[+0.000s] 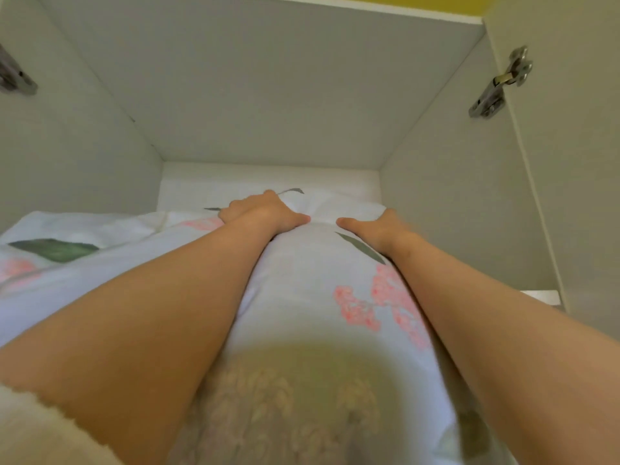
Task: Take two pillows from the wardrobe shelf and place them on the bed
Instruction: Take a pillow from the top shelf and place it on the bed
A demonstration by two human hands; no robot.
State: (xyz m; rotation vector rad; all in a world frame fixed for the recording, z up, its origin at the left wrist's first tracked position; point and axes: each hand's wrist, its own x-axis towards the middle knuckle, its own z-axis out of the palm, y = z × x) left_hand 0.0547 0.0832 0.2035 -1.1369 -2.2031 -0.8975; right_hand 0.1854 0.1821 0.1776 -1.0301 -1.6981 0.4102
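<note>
I have the floral pillow [302,263] on the wardrobe shelf with its length running from my hands back toward my chest, so the pull is straight toward me. My left hand [265,211] is closed on its far edge with fingers curled over the fabric, and my right hand [375,226] lies just beside it, thumb pressed in, fingers hidden over the edge. Another floral pillow [67,250] lies left of my grip, white wardrobe walls [453,196] on either side.

Above the grip the wardrobe [261,95] is open up to its top panel. Side walls [453,196] close in left and right; the pillow [302,280] fills everything below.
</note>
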